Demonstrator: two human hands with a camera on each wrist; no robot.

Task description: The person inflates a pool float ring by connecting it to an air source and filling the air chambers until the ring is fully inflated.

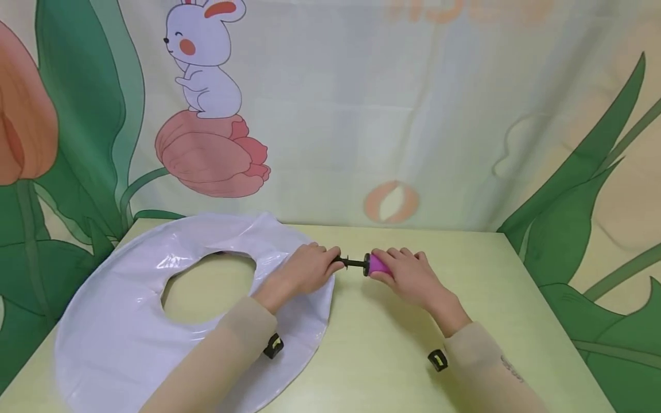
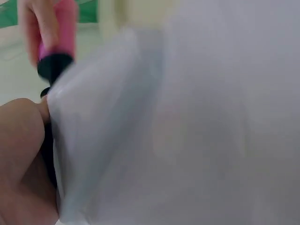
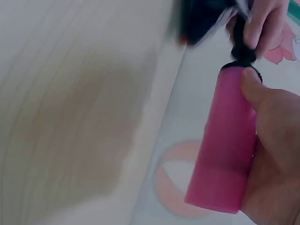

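Note:
A hand pump (image 1: 379, 265) with a pink barrel and a black rod is held level between the two hands. My right hand (image 1: 410, 276) grips the pink barrel (image 3: 227, 136), the thumb near its black collar in the right wrist view. My left hand (image 1: 308, 268) holds the pump's black end, above the edge of a white inflatable ring (image 1: 111, 321). The ring looks limp and wrinkled, lying on the left of the table. In the left wrist view its sheet (image 2: 187, 131) fills most of the picture and hides part of that hand's grip. Whether the pump joins a valve is hidden.
The pale yellow table (image 1: 372, 355) reaches back to a printed cloth backdrop (image 1: 330, 126) with a rabbit and tulips. A black buckle-like piece (image 1: 273, 346) shows by the left sleeve, another black piece (image 1: 438, 360) by the right sleeve.

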